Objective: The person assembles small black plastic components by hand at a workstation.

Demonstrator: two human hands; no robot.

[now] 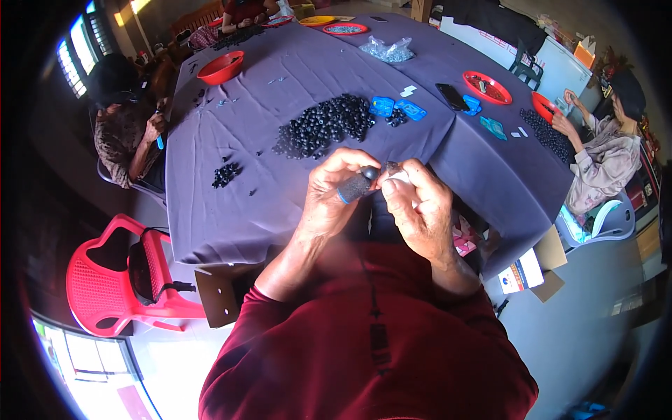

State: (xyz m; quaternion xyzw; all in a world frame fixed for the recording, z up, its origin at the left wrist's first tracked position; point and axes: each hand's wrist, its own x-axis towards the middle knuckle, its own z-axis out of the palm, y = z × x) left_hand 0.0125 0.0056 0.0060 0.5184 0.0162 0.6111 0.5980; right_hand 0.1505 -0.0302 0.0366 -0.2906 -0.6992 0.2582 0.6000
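Black rounded bead [369, 172] pinched between both hands, fingertip-sized.

Daylight, perhaps from windows [73, 56] at left; fisheye bends dark edges, hands slightly blurred.

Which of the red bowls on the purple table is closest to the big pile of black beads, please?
The red bowl at the table's far left part, beyond the bead pile. The other red bowls, the one on the right side and the one at the far edge, lie farther off.
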